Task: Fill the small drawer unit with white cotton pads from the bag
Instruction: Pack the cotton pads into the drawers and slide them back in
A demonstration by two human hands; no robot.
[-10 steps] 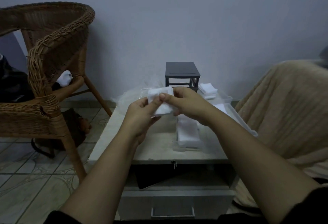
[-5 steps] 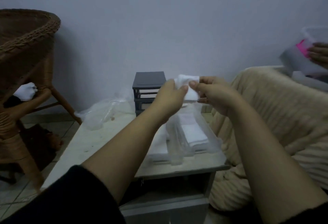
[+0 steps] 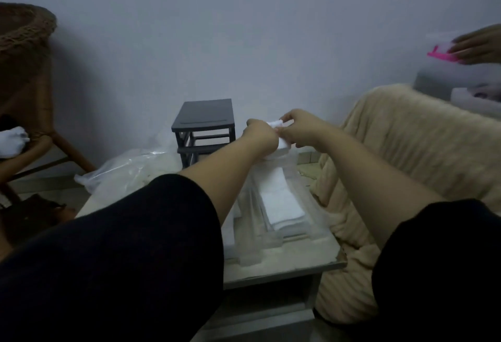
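The left hand (image 3: 259, 135) and right hand (image 3: 302, 130) pinch a cotton pad (image 3: 274, 124), fingers (image 3: 288, 117) hiding most; drawer unit (image 3: 203, 113) half-blocked.

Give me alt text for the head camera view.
The left hand and right hand grip white cotton pads together near a clear drawer holding more pads. A dark drawer frame and plastic bag sit behind on the table.

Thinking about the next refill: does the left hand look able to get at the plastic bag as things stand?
Probably yes, once freed. The bag lies on the table left of the left hand, nothing between them, but that hand and the right hand both grip a stack of pads.
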